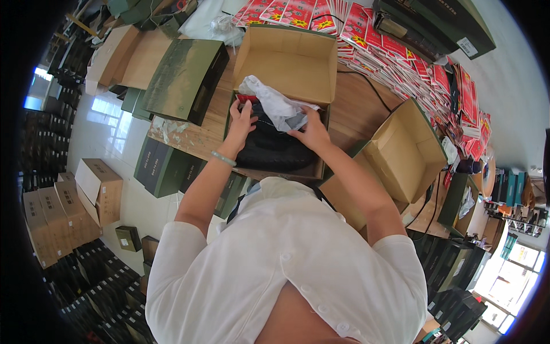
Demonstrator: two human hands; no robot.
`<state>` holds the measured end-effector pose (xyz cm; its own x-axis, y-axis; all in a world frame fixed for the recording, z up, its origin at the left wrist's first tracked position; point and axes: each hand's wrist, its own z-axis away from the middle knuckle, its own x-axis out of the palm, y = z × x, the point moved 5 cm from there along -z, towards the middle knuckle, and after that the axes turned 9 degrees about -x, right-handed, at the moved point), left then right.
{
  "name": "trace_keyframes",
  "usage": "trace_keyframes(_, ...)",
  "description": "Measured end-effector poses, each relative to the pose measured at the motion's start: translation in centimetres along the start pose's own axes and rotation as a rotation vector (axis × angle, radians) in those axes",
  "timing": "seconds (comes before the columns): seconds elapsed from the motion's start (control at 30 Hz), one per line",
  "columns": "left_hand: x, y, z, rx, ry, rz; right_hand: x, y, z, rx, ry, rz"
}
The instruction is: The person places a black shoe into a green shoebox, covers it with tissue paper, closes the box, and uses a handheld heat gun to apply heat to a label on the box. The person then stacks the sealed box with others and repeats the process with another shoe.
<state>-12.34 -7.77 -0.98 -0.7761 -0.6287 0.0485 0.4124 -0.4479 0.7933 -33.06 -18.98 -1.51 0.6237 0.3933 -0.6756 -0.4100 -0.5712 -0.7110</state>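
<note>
An open box with a tan inside and a raised lid (285, 63) stands on the table in front of me. Inside lies a black, leather-like item with pale stitching (272, 146), its exact kind partly hidden. Crumpled white wrapping paper (275, 104) covers its far part, and a bit of red card (246, 98) shows at the far left corner. At the box's left side, my left hand (242, 125) rests over the black item, fingers apart. My right hand (312, 133) pinches the paper's right end between thumb and fingers, near the right wall.
Left of the box stands a dark green box (186, 80). Another open box (407, 152) sits at the right, beside a black cable (372, 86). Many red printed cards (389, 69) are heaped along the back. Brown cartons (71, 200) stand on the floor at left.
</note>
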Motion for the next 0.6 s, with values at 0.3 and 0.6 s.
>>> trace_keyframes(0.3,-4.8,-3.3,-2.7,-0.073,-0.077,0.318,4.0,-0.6,3.6,-0.026,-0.271,0.159)
trace_keyframes(0.6,-7.8,-8.2,2.6,-0.077,-0.025,-0.128,2.8,-2.1,1.8,0.126,-0.094,-0.055)
